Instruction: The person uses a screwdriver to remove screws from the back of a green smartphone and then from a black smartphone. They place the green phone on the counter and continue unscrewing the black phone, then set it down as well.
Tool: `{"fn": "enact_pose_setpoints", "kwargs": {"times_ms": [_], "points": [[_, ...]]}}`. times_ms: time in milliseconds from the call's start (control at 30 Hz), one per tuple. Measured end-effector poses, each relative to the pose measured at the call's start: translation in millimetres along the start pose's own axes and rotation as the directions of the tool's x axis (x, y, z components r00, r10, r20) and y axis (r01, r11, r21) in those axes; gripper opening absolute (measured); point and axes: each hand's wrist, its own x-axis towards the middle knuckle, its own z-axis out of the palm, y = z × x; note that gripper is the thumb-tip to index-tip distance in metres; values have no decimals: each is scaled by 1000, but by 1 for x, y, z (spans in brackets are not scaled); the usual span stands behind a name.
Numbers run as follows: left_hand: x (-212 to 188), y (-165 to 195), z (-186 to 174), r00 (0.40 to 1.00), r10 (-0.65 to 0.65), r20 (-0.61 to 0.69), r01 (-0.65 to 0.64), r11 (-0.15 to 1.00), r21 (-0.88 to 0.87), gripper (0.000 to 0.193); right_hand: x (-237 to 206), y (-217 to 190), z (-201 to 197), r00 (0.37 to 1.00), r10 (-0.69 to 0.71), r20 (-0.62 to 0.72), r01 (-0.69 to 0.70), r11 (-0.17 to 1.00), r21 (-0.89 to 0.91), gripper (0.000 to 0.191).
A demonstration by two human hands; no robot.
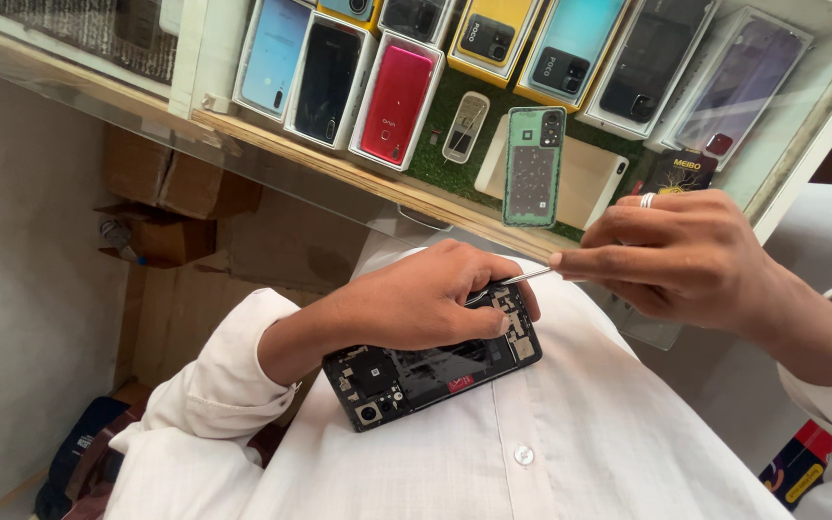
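I find the phone (pixel 432 371) already opened, back cover off, clamped in my left hand (pixel 416 303) against my shirt (pixel 570 433), while my right hand (pixel 681 255) pinches tweezers (pixel 522 277) at its exposed board; reassembly remains.

Under the glass counter (pixel 98 101) a row of phone boxes lies side by side: a pale blue one (pixel 272 53), a black one (pixel 327 82), a red one (pixel 396 101), a yellow one (pixel 488 39). On the green mat (pixel 435 159) rest a small keypad handset (pixel 465 126) and a green phone back cover (pixel 533 166) atop a beige box (pixel 594 183). Brown cardboard cartons (pixel 170 193) sit on the floor below.
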Motion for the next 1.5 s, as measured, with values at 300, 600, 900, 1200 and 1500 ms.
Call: {"fn": "enact_pose_setpoints", "kwargs": {"times_ms": [300, 600, 900, 1200, 1500], "points": [[-4, 14, 3, 991, -131, -22, 131, 991, 0, 25, 2, -4, -8, 999, -17, 39, 16, 999, 43, 23], [-3, 13, 4, 997, -67, -26, 68, 996, 62, 24, 9, -5, -5, 993, -21, 114, 15, 999, 52, 23], [-2, 15, 6, 999, -51, 8, 49, 992, 112, 25, 6, -3, 1, 978, -65, 196, 59, 998, 36, 21], [0, 13, 8, 999, -16, 31, 11, 989, 148, 26, 13, 3, -4, 943, -24, 333, -75, 957, 280, 14], [-3, 14, 6, 999, -42, 32, 38, 989, 142, 30, 27, 0, -2, 880, -23, 474, -249, 828, 502, 12]]}}
